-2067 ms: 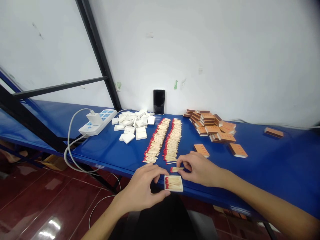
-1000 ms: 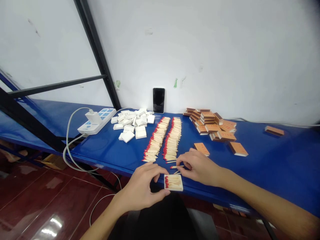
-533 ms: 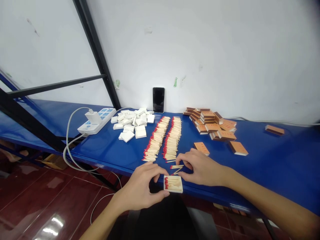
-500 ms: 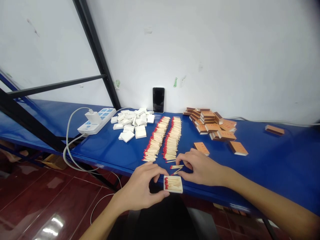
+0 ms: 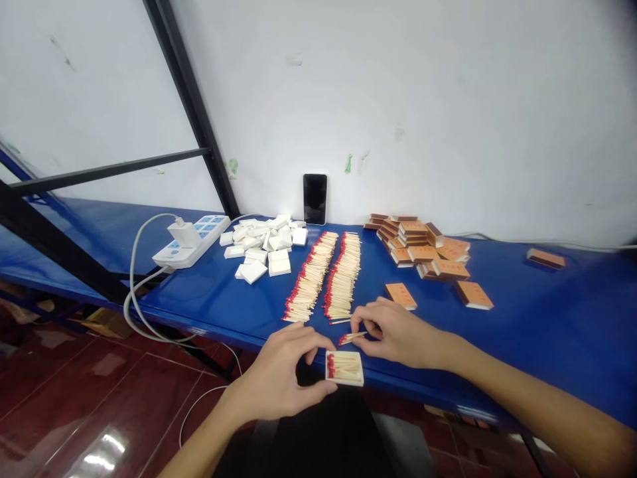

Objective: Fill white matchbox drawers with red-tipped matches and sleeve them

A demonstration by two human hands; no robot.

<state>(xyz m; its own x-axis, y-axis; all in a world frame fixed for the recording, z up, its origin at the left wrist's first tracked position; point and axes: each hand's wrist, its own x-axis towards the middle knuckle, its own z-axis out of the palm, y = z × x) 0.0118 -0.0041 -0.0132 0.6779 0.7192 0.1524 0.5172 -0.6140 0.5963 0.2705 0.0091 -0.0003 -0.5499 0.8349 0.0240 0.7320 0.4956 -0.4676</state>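
Observation:
Between thumb and fingers, my left hand (image 5: 291, 365) grips a white matchbox tray (image 5: 357, 382) by its left end, at the table's front edge. Red-headed matches lie in the tray, heads to the left. Just beyond it, my right hand (image 5: 391, 333) pinches a few matches (image 5: 351, 338) between thumb and index finger, their red heads pointing left. Past my hands, two long rows of matches, a left row (image 5: 312, 275) and a right row (image 5: 344, 275), run back across the blue table.
White trays (image 5: 266, 242) are heaped at left, beside a power strip (image 5: 192, 240) with cables. A phone (image 5: 315, 199) leans against the wall. Orange-brown matchboxes (image 5: 423, 245) are piled at right, with a few lying apart. A black metal frame (image 5: 194, 99) rises at left.
My right thumb and index finger have closed, drawing the spread matches together into a small bunch. My left hand and the tray have stayed nearly still.

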